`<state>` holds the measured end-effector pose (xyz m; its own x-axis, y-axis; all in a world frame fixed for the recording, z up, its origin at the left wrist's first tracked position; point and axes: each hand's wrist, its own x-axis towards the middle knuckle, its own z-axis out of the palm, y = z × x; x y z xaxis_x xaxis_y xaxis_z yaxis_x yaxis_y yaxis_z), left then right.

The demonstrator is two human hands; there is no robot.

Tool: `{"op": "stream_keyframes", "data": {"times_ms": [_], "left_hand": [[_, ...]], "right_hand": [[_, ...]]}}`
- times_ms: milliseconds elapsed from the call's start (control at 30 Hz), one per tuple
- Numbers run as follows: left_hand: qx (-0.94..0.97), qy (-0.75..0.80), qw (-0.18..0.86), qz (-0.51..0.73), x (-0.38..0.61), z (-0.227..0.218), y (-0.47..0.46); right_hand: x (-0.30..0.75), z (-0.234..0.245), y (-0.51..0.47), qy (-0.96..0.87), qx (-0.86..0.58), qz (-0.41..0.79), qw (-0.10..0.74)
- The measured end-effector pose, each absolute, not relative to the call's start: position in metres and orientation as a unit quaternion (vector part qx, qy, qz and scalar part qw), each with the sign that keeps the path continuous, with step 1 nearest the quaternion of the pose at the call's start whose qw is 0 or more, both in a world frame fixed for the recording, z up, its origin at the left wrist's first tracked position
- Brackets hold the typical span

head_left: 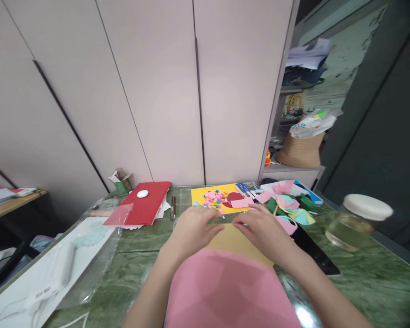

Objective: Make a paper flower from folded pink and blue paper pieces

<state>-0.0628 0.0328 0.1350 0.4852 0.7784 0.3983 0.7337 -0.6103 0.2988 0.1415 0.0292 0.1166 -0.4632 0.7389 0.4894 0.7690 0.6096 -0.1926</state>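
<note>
My left hand [194, 228] hovers over a tan sheet of paper [246, 239], fingers bent and the thumb apart from them, with nothing visible in the grip. Facing it across a small gap, my right hand [259, 225] is held over the same sheet, its fingers loosely curved and apart. Nothing shows in it either, though the fingertips are small and partly blurred. A large pink sheet [225, 291] lies nearer to me, between my forearms, overlapping the tan one. Just beyond my fingers, a yellow sheet [198, 196] carries small pink, blue and yellow pieces [214, 198], a dark red round piece [234, 197] and a pink strip [242, 203].
Cut paper scraps [294, 205] and a black tablet-like slab [314, 250] lie right. A lidded jar of liquid [355, 223] stands farther right. On the left are a red folder [146, 207], pens [173, 208], clear plastic [102, 255] and a white device with cable [56, 269].
</note>
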Motion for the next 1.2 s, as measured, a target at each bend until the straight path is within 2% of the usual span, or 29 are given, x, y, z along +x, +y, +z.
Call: {"op": "stream_keyframes", "data": {"times_ms": [333, 633, 767, 867, 967, 1000, 1200], "left_hand": [[0.882, 0.404, -0.057, 0.234, -0.045, 0.122, 0.035], [0.852, 0.459, -0.013, 0.252, -0.08, 0.145, 0.036], [0.83, 0.489, -0.017, 0.269, -0.089, 0.146, 0.04], [0.82, 0.498, -0.025, 0.28, -0.084, 0.142, 0.042], [0.825, 0.489, -0.02, 0.282, -0.072, 0.137, 0.043], [0.828, 0.485, -0.015, 0.282, -0.069, 0.136, 0.043], [0.854, 0.422, 0.072, 0.297, -0.062, 0.135, 0.038]], "right_hand": [[0.143, 0.125, 0.022, -0.835, -0.47, 0.008, 0.287], [0.199, 0.141, 0.031, -0.84, -0.498, 0.073, 0.203], [0.23, 0.134, 0.045, -0.806, -0.568, 0.003, 0.169], [0.233, 0.132, 0.05, -0.77, -0.597, -0.041, 0.221], [0.211, 0.135, 0.04, -0.769, -0.542, -0.062, 0.334], [0.2, 0.137, 0.035, -0.781, -0.516, -0.059, 0.347], [0.159, 0.138, 0.018, -0.83, -0.466, -0.115, 0.284]]}}
